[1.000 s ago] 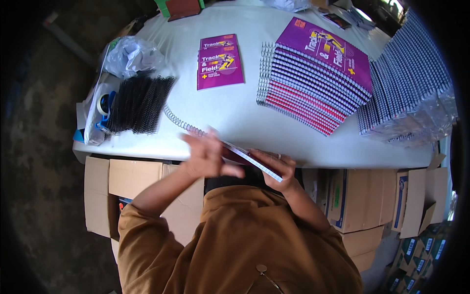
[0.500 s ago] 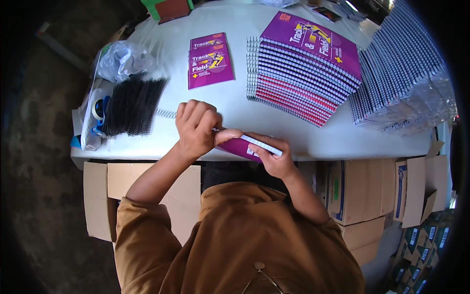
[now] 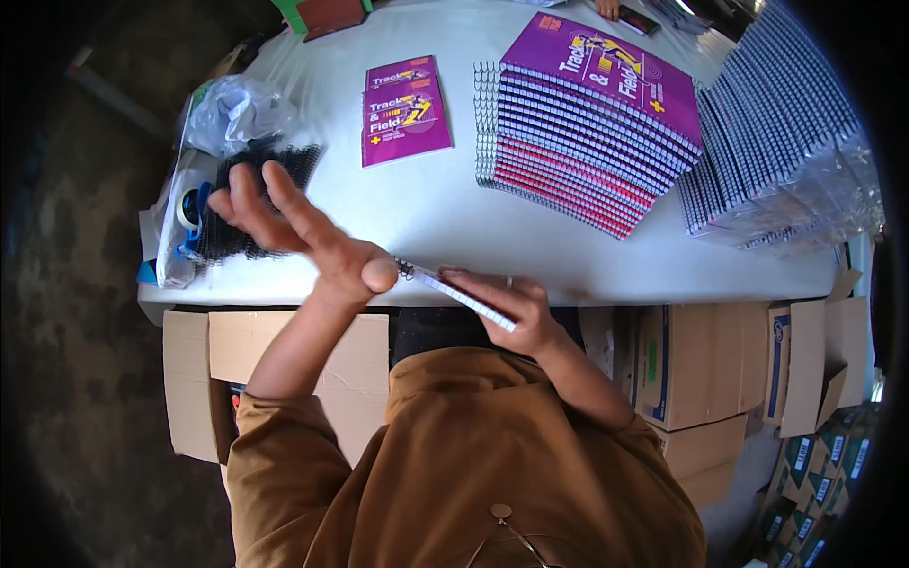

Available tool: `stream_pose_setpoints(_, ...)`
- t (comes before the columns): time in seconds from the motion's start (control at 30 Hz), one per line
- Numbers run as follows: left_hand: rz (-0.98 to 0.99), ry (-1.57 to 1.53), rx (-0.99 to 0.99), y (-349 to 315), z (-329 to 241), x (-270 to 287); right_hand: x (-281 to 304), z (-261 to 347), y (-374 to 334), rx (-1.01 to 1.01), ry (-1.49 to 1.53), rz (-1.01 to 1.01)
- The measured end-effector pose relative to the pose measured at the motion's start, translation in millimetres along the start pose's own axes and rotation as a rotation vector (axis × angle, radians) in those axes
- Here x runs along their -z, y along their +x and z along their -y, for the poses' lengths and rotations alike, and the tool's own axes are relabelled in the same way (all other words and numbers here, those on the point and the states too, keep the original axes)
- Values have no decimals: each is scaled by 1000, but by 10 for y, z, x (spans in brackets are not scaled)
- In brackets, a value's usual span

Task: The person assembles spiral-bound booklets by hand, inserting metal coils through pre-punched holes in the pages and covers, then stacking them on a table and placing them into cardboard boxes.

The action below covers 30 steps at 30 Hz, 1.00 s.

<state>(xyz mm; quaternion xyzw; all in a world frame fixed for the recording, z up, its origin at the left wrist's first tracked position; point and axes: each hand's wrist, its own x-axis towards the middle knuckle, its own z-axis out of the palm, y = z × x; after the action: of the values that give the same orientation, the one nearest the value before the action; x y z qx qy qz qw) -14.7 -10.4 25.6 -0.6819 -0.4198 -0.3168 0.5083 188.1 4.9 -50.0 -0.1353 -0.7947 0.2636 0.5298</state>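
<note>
My right hand (image 3: 523,310) grips a notebook (image 3: 466,301) near the table's front edge, its white, ruled-looking edge turned up toward me. At the notebook's left end, a short piece of dark spiral coil (image 3: 406,270) pokes out. My left hand (image 3: 327,248) is open, its fingers stretched out and spread to the left, with the thumb right beside the coil end. I cannot tell whether the thumb touches the coil. Behind that hand lies a pile of black spiral coils (image 3: 301,168), partly covered by the fingers.
Two purple booklets (image 3: 407,123) overlap at the table's middle. To the right rise a fanned stack of spiral notebooks (image 3: 592,114) and a taller stack (image 3: 772,123). A tape dispenser (image 3: 189,208) and clear plastic bag (image 3: 237,114) sit left. Another person's hand (image 3: 607,8) shows at the far edge.
My left hand has opened from a closed grip and swung its fingers left. The notebook has shifted left and down with my right hand. Another person's hand has appeared at the far edge.
</note>
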Motion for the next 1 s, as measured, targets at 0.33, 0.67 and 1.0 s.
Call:
stream_pose_setpoints(0.33,193,-372,172,-607,-379,-124,-57,28,1,-52,56,-24)
stream_pose_setpoints(0.67,145,-473,182,-563,-522,-87,-52,26,-12,-114,53,-29)
stream_pose_setpoints(1.0,299,-529,193,-611,-628,-74,-61,-17,-73,-254,184,-80)
